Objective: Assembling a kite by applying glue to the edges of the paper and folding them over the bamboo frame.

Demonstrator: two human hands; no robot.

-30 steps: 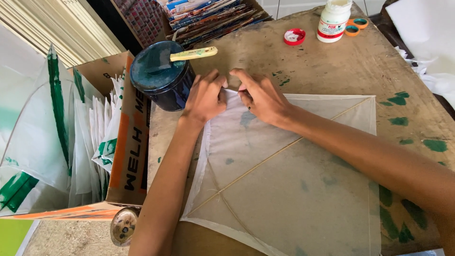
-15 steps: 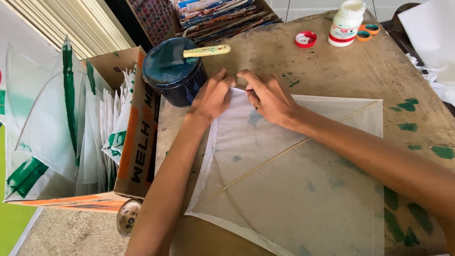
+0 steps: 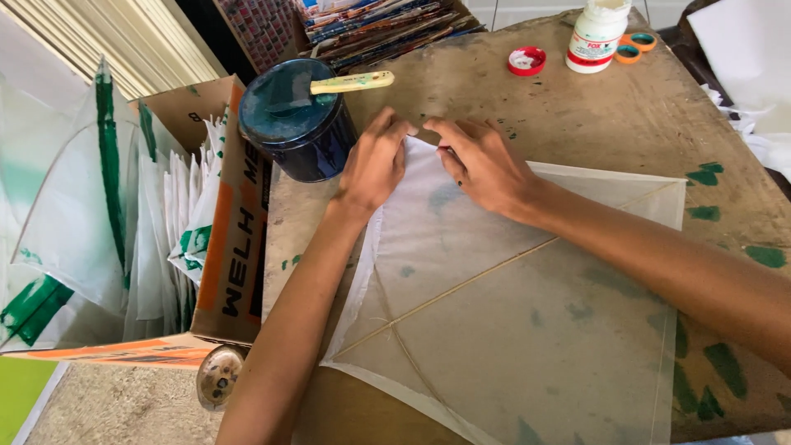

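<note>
At the left, a cardboard box (image 3: 235,247) is holding folded white and green sheets. Just right of it, a dark blue tin (image 3: 297,124) is carrying a brush (image 3: 350,81). On the wooden table (image 3: 593,115) a translucent white paper kite (image 3: 511,313) with thin sticks is lying flat. The left hand (image 3: 375,165) and right hand (image 3: 482,165) are pressing its far corner, fingers nearly closed, pinching the paper edge.
</note>
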